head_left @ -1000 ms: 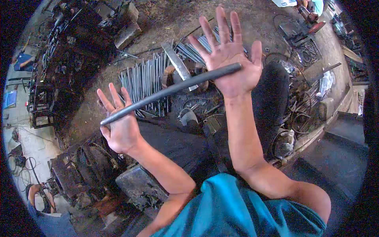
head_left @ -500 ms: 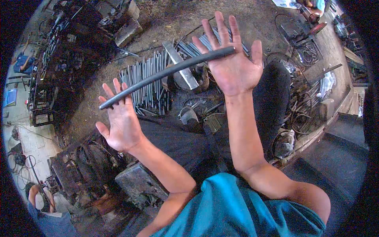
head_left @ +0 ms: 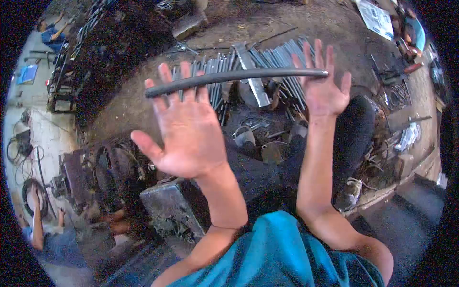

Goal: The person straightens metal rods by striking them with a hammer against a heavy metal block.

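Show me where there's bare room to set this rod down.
Bare floor lies between the dark machinery at left and the rod pile; more lies beyond the pile, toward the printed sheet. Crowded: around the feet, and at right among metal scrap.

Bar [head_left: 239,75] across fingers [head_left: 186,70], rods [head_left: 279,58] on floor [head_left: 112,103] beyond

Floor [head_left: 119,110]: printed white sheet [head_left: 375,20] is seen near far right corner, crumpled whitish plastic [head_left: 409,137] near right edge. Blue flat item [head_left: 27,74] is placed by left edge. Near left corner, black ring [head_left: 44,201] is overlapped by co-worker's arm [head_left: 37,225]. Second co-worker [head_left: 51,35] is seen far left.
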The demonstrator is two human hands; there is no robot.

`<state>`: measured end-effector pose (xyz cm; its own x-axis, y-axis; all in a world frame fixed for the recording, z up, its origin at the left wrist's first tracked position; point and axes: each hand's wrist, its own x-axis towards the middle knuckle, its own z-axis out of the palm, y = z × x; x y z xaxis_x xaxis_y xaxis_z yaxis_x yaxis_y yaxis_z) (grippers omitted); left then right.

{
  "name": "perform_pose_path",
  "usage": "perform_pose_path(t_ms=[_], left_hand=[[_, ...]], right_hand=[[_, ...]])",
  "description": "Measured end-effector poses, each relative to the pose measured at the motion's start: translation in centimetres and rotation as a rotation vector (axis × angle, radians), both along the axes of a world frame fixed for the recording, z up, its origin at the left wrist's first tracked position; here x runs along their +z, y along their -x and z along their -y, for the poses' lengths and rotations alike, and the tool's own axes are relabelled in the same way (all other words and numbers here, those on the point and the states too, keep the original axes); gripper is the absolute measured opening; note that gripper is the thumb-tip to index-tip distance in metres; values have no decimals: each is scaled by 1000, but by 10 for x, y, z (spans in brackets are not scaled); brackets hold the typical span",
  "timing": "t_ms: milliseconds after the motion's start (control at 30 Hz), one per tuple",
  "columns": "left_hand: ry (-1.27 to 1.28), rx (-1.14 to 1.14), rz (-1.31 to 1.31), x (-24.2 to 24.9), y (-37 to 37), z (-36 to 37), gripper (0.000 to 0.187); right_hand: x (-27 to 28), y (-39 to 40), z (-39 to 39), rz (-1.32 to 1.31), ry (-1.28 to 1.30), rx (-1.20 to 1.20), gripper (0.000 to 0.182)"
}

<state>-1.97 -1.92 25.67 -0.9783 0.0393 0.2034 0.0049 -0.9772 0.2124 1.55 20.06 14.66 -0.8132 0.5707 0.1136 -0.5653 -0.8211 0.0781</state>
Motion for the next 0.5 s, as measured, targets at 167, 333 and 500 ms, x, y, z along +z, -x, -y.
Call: perform_pose_path(t_ms=[167, 333, 500], left_hand=[[-2, 51, -21, 12, -13, -17, 92], [100, 44, -72, 10, -18, -21, 94], [115, 47, -65, 11, -23, -24, 94]], right_hand=[[-7, 6, -1, 252, 126, -72, 71], [-22, 9, -3, 286, 215, -68, 71], [-42, 12, 2, 357, 244, -64, 69]])
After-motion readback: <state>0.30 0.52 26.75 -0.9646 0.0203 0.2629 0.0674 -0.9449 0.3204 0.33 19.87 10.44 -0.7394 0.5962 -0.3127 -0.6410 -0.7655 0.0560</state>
